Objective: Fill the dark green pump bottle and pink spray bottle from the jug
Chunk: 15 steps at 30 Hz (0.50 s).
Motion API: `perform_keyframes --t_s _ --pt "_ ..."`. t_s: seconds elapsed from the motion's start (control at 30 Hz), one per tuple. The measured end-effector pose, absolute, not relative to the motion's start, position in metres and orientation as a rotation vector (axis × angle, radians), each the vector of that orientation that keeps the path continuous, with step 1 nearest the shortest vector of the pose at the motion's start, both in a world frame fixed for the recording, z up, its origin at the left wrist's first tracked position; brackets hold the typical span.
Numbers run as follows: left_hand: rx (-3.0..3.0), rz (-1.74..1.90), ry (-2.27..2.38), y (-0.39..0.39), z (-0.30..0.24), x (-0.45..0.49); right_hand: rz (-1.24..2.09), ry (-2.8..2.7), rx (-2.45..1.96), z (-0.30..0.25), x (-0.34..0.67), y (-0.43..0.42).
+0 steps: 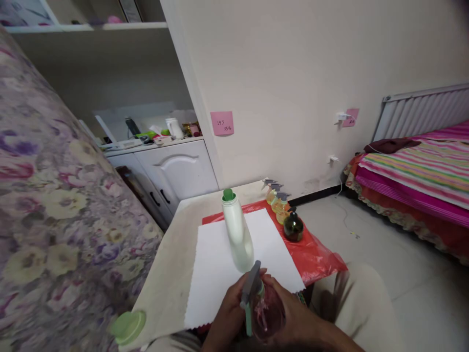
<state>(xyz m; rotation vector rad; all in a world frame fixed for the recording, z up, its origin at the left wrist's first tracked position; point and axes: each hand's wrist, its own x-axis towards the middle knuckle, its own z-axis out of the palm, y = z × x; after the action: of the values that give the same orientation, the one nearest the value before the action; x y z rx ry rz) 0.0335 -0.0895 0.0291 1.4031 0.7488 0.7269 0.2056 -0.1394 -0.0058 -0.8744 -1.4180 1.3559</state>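
Both my hands hold a small clear spray bottle [266, 313] with a pink tint at the near edge of the table. My left hand [227, 313] grips its grey trigger head [251, 286] from the left. My right hand [293, 318] wraps round the bottle's body. Just beyond them a tall white bottle [238, 232] with a green spout stands on a white sheet [220, 274]. Its green cap [128, 326] lies at the table's near left corner.
Three yellow spray bottles [278, 203] and a dark round pump bottle [293, 226] stand on a red plastic sheet [315, 252] at the table's far right. A floral-covered surface [54, 210] rises on the left. A white cabinet [176, 171] is behind, a striped bed [417, 181] on the right.
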Motion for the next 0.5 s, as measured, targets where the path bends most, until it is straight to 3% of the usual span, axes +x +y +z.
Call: perform_keyframes --t_s 0.17,0.5 --pt "1.413 0.736 0.751 -0.096 0.030 0.026 1.545 -1.399 -0.718 0.001 0.203 -0.148" --pt "1.304 0.964 0.697 -0.107 0.014 0.045 1.366 -1.401 -0.841 -0.013 0.199 -0.148"
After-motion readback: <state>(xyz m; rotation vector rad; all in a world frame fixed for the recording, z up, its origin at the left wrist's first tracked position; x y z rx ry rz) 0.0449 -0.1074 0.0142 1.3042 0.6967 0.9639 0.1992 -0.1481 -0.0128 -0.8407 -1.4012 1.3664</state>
